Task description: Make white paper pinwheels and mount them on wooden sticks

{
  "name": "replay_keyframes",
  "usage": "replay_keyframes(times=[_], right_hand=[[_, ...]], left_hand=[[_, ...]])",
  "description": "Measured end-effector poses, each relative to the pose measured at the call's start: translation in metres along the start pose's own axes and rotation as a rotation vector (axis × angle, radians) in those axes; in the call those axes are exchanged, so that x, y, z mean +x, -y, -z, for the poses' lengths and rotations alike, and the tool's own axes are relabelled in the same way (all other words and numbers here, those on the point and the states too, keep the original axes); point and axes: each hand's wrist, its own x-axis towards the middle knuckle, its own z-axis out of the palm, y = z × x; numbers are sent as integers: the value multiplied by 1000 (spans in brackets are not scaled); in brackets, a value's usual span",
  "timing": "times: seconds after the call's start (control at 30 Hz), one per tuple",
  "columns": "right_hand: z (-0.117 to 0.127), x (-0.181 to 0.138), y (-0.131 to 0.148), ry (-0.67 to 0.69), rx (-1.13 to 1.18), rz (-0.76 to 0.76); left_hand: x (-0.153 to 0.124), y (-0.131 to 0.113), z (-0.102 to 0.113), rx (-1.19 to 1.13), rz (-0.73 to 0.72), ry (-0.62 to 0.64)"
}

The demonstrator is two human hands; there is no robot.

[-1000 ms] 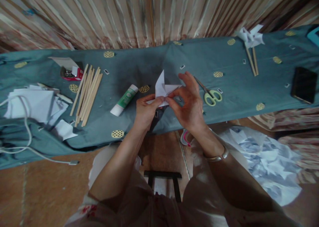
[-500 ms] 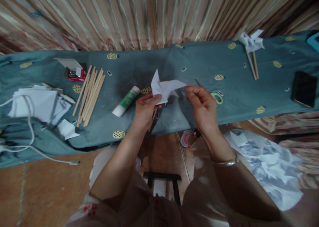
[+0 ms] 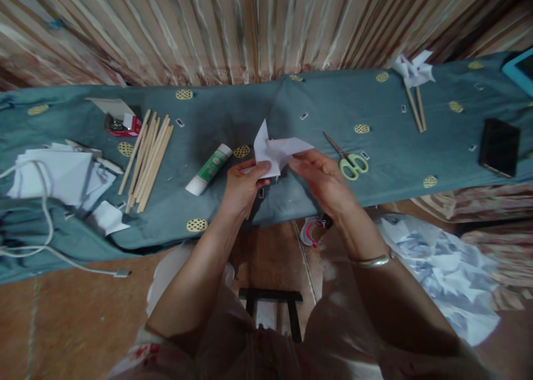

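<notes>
White folded-paper pinwheel (image 3: 273, 153): pinched by left grip (image 3: 241, 185), touched by right grip (image 3: 328, 184) (closure cannot be told); green-and-white cylindrical glue stick (image 3: 209, 170) laid near left grip.

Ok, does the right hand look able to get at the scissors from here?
Probably yes: the scissors lie on the tablecloth close beside the right hand, with nothing seen between. That hand touches the folded paper, though, so it may have to leave that first.

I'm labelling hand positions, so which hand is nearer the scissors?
Right. The right hand is just to the left of the scissors; the left hand is farther left, gripping the folded paper.
</notes>
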Motion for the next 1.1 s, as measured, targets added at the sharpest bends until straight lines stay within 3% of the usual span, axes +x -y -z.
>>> replay_keyframes(times=[0.23, 0.9, 1.1], right_hand=[[-8, 4, -3, -23, 46, -59], [-8, 10, -12, -210, -5, -38], [-8, 11, -14, -207, 1, -37]], left_hand=[[1, 4, 0, 62, -29, 3], [4, 12, 4, 231, -146, 10], [4, 13, 5, 226, -161, 27]])
